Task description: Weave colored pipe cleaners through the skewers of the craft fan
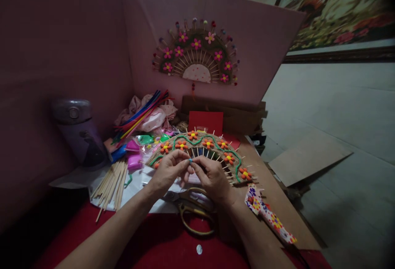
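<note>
My left hand [169,169] and my right hand [214,177] meet at the fingertips, pinching a small lump of blue clay [190,160] between them. Just behind the hands lies a fan-shaped craft [203,139] of twine and sticks, trimmed with orange clay flowers and a wavy green strip. My hands cover part of its lower edge. Below them, a pair of scissors [197,232] rests with its handles toward me, partly hidden by my right hand.
Wooden sticks [112,184], bagged coloured clay [135,162] and pipe cleaners [142,114] lie left, beside a tumbler [80,133]. A flower-patterned glue gun [271,215] lies right on cardboard [286,215]. A finished fan [197,54] hangs on the pink backdrop [256,46].
</note>
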Action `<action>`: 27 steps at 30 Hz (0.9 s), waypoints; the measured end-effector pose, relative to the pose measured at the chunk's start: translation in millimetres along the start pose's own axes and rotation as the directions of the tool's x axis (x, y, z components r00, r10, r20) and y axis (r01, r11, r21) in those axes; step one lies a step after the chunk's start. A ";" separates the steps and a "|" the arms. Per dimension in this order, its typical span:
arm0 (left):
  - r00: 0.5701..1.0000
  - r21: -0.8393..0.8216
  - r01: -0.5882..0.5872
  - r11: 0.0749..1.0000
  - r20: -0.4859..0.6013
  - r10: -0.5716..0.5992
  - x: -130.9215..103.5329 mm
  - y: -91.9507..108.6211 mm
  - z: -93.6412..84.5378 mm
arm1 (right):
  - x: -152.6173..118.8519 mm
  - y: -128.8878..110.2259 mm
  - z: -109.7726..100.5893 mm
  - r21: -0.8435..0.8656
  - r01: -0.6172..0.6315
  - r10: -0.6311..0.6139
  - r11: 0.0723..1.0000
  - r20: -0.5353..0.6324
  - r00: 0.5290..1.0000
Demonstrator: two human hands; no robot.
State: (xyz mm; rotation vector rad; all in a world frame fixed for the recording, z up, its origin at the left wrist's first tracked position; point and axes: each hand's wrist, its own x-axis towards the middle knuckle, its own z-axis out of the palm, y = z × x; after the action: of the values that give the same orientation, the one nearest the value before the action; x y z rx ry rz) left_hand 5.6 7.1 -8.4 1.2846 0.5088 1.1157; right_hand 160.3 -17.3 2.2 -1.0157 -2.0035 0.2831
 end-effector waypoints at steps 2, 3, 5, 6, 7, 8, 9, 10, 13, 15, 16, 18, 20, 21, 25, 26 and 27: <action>1.000 0.056 -0.004 0.998 -0.023 0.006 0.1 -0.4 1.6 | -0.6 2.0 1.5 -0.052 0.026 -0.026 0.998 0.018 1.000; 0.999 0.085 -0.006 0.996 -0.044 0.010 -0.1 -0.8 2.9 | -0.9 2.9 2.5 -0.088 0.042 -0.039 0.995 0.032 0.999; 0.993 0.132 -0.005 0.991 -0.114 0.020 -0.9 -2.9 6.5 | -1.6 3.9 5.0 -0.169 0.071 -0.063 0.983 0.056 0.996; 0.987 0.149 0.002 0.989 -0.158 0.022 -1.4 -4.8 8.5 | -2.1 4.1 6.8 -0.213 0.084 -0.072 0.973 0.066 0.995; 0.978 0.160 0.008 0.987 -0.206 0.026 -1.9 -7.4 10.5 | -2.7 4.2 8.9 -0.258 0.097 -0.079 0.961 0.076 0.994; 0.966 0.172 0.013 0.985 -0.256 0.032 -2.3 -10.4 12.4 | -3.4 4.3 11.2 -0.301 0.105 -0.083 0.948 0.085 0.993; 0.951 0.186 0.011 0.982 -0.307 0.048 -2.6 -13.7 14.1 | -4.2 4.2 13.6 -0.340 0.110 -0.084 0.934 0.089 0.992; 0.930 0.211 -0.002 0.977 -0.359 0.080 -2.9 -16.8 15.6 | -4.9 4.1 15.9 -0.369 0.113 -0.085 0.923 0.090 0.992; 0.872 0.297 -0.029 0.955 -0.459 0.170 -3.2 -21.7 18.6 | -6.0 2.5 20.1 -0.361 0.079 -0.059 0.929 0.065 0.996; 0.881 0.282 -0.028 0.959 -0.446 0.156 -3.1 -19.2 19.6 | -5.3 0.2 19.5 -0.269 0.010 -0.005 0.963 0.021 1.000; 0.900 0.249 -0.022 0.968 -0.417 0.127 -3.0 -16.5 19.7 | -4.6 -1.2 18.4 -0.204 -0.030 0.030 0.978 -0.003 1.000; 0.936 0.183 0.002 0.983 -0.347 0.063 -2.5 -9.8 18.8 | -2.7 -3.4 15.1 -0.078 -0.092 0.090 0.993 -0.038 0.995; 0.958 0.179 0.036 0.983 -0.288 0.017 -1.8 -3.9 16.0 | -1.1 -4.3 11.5 -0.012 -0.121 0.120 0.993 -0.040 0.992; 0.965 0.214 0.051 0.976 -0.263 0.008 -1.6 -1.8 14.1 | -0.6 -4.1 9.9 -0.003 -0.127 0.127 0.992 -0.034 0.991; 0.983 0.512 0.060 0.857 -0.180 0.039 -2.4 2.4 6.2 | -0.2 -2.0 4.8 -0.032 -0.140 0.140 0.990 -0.020 0.990; 0.986 0.581 0.046 0.813 -0.157 0.056 -2.9 3.1 5.1 | -0.3 -1.5 3.7 -0.040 -0.139 0.138 0.990 -0.016 0.990; 0.989 0.635 0.024 0.772 -0.129 0.075 -3.4 3.9 4.5 | -0.4 -1.1 2.7 -0.052 -0.134 0.134 0.990 -0.007 0.991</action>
State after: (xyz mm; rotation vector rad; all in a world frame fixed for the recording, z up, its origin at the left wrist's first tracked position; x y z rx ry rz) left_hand 6.5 1.5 -4.5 1.8040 1.0517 1.1038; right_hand 157.7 -17.9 0.9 -1.1852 -1.9517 0.3020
